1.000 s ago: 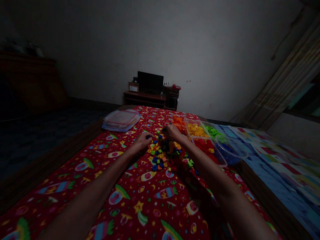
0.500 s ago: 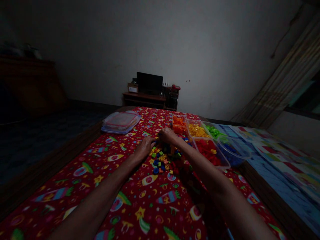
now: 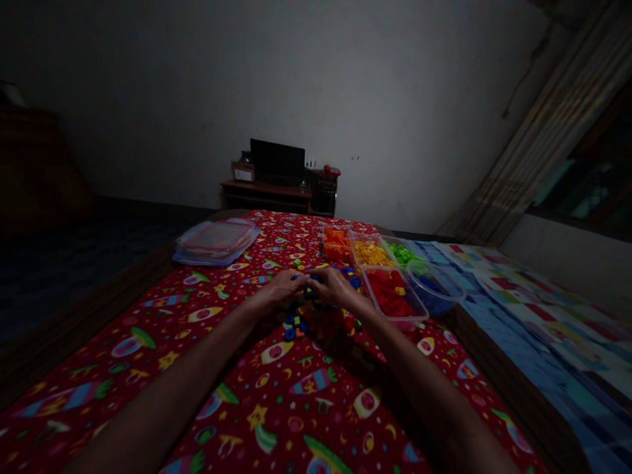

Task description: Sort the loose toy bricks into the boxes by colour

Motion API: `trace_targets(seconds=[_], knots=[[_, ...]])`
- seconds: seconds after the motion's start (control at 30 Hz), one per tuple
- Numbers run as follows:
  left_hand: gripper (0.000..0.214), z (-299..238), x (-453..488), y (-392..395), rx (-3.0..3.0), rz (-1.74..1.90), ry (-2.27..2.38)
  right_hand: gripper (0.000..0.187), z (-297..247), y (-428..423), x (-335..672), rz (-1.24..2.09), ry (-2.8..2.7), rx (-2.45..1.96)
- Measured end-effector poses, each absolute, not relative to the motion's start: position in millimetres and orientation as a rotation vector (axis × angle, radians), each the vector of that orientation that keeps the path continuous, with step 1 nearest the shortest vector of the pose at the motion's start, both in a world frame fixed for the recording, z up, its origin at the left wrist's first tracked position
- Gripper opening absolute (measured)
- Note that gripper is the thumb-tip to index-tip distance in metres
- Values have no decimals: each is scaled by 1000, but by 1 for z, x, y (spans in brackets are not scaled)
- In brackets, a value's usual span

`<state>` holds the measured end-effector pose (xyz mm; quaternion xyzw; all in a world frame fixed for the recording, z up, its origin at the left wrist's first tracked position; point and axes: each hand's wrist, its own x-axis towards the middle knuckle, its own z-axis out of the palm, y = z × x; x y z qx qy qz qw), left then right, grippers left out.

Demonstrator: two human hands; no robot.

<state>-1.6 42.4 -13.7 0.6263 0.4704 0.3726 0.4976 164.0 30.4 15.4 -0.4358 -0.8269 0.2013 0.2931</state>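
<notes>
A heap of small mixed-colour plastic pieces [image 3: 316,319] lies on the red rocket-print cloth [image 3: 296,395]. My left hand [image 3: 279,287] and my right hand [image 3: 332,287] rest on the far side of the heap, fingertips almost meeting. Both sets of fingers are curled downward onto the pieces; the dim light hides what, if anything, they grip. Clear tubs stand just right of the heap: orange pieces [image 3: 336,242], yellow pieces [image 3: 368,253], green pieces [image 3: 405,254], red pieces [image 3: 390,291] and blue pieces [image 3: 433,293].
A stack of clear lids [image 3: 216,239] lies at the far left of the cloth. A patchwork mat [image 3: 533,309] covers the surface to the right. A low shelf with a dark screen [image 3: 276,162] stands against the back wall. A curtain [image 3: 543,138] hangs at right.
My right hand has come left from beside the orange tub, and both hands have drawn together over the far edge of the heap. The camera has turned slightly right.
</notes>
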Motion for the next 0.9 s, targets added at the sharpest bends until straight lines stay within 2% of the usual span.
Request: trace_targets(seconds=[0.2, 0.33, 0.47, 0.77, 0.9], knots=[[40, 11, 18, 27, 874, 1039, 975, 27, 13, 30, 182, 538, -1953, -1263], [40, 22, 29, 22, 572, 1211, 884, 27, 10, 41, 185, 778, -1709, -1339], [42, 18, 40, 19, 612, 1235, 879, 25, 7, 39, 177, 921, -1630, -1337], [55, 15, 52, 10, 881, 1154, 989, 24, -3, 25, 166, 723, -1786, -1286], [54, 14, 48, 13, 941, 1163, 981, 22, 0, 36, 174, 850, -1760, -1244]])
